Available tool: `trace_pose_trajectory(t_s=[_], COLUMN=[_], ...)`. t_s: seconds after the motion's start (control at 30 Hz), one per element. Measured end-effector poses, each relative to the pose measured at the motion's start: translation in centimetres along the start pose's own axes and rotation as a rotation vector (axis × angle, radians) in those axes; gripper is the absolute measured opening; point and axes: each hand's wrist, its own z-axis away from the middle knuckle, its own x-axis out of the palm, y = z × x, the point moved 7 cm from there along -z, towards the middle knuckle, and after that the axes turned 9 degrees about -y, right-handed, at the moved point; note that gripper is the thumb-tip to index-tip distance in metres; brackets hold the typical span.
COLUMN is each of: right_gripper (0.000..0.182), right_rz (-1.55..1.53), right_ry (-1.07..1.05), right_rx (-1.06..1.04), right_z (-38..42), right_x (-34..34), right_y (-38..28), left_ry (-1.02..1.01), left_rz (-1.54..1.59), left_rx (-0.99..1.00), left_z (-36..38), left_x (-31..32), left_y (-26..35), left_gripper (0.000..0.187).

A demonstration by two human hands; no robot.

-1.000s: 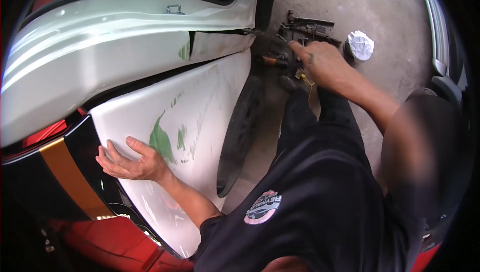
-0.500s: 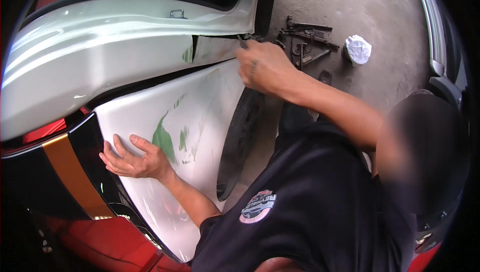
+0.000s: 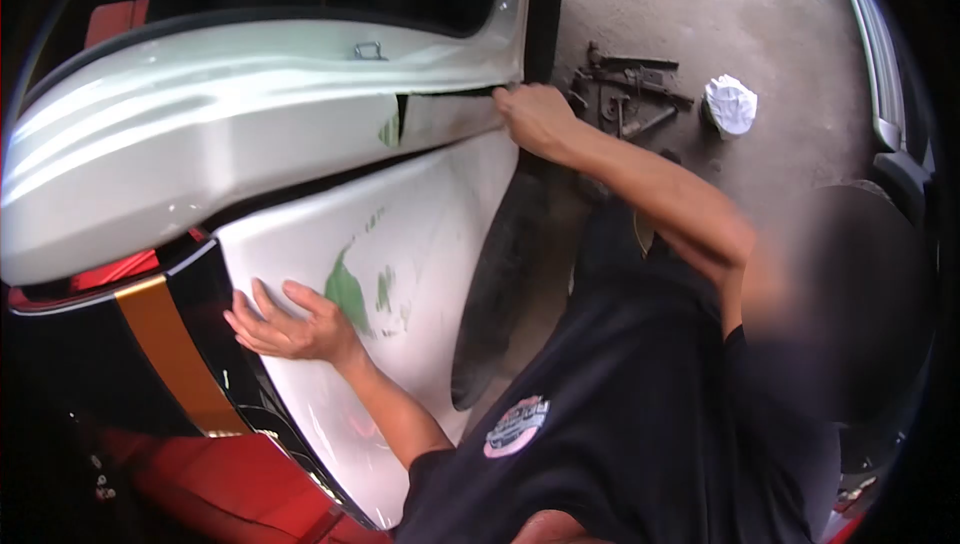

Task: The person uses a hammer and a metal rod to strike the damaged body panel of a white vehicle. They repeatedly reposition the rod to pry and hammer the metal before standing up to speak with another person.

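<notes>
My left hand [image 3: 300, 326] rests on a white car body panel [image 3: 420, 234], near its left edge, with the fingers spread. Green patches [image 3: 345, 294] mark the panel beside that hand. My right hand [image 3: 540, 119] is closed at the panel's far upper corner, where a dark gap runs under the upper white bodywork [image 3: 250, 124]. Its fingertips are at the end of that gap. Whatever they grip is hidden by the hand.
A dark tyre [image 3: 490, 289] sits under the panel's right edge. To the left is a black section with an orange stripe [image 3: 170, 354]. Metal tools [image 3: 630, 94] and a container topped with white cloth [image 3: 731, 106] stand on the concrete floor. Another vehicle's side [image 3: 880, 74] borders the right.
The whole view has shifted, so the car appears further right and lower. My right hand stays at the gap, and the dark thin tip seen above its fingers no longer shows. My left hand stays on the panel.
</notes>
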Motion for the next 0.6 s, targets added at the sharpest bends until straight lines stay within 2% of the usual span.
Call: trace_pose_trajectory(t_s=[0.13, 0.23, 0.4, 0.5, 0.53, 0.6], right_gripper=[0.011, 0.012, 0.013, 0.01, 0.008, 0.007], right_rz=[0.013, 0.045, -0.035, 0.01, 0.082, 0.069], right_ry=[0.01, -0.096, 0.008, 0.036, -0.021, 0.022], right_rx=[0.097, 0.057, -0.039, 0.01, 0.039, 0.047], right_z=[0.2, 0.3, 6.3, 7.8, 7.1, 6.9], right_x=[-2.1, -6.9, -14.5, -12.1, -9.0, -7.1], right_y=[0.1, -1.7, -4.7, -6.3, -5.4, -5.0], left_ry=[-0.026, -0.033, -0.043, -0.025, -0.025, -0.016], left_rz=[-0.011, -0.016, -0.004, -0.004, -0.003, -0.001], left_rx=[-0.011, -0.01, -0.023, -0.022, -0.024, -0.023], left_z=[0.1, 0.1, 0.1, 0.0, 0.0, -0.2], left_x=[0.1, 0.4, 0.6, 0.5, 0.4, 0.3], left_y=[0.3, -0.1, 0.0, 0.2, 0.1, 0.2], left_gripper=[0.034, 0.035, 0.035, 0.035, 0.034, 0.034])
